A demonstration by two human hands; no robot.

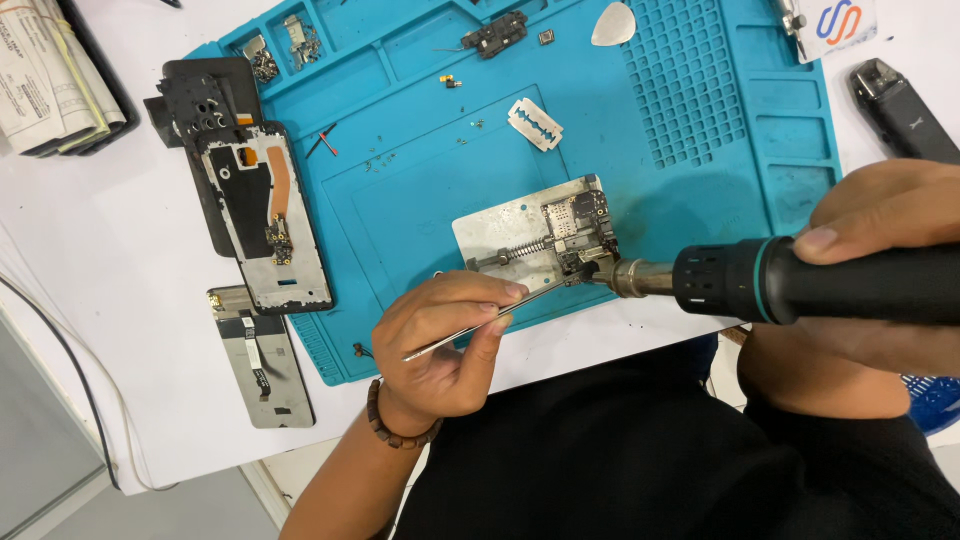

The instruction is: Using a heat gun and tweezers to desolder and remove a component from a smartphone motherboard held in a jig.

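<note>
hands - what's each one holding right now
Left hand: closed on metal tweezers, tips at the circuit board.
Right hand: closed on the hot-air tool.

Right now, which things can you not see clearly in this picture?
Head view:
- Tweezers tip: hidden behind the hot air tool nozzle.
- Circuit board parts: too small.
- Right hand: cut off by the right edge.
- Left hand palm: turned away.

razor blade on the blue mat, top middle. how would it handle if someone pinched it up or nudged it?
The razor blade looks thin and lies flat on the blue mat, so it probably slides rather than rolls and is hard to pinch up. It is likely very light and slightly springy. Its exposed edges could cut bare fingers.
</note>
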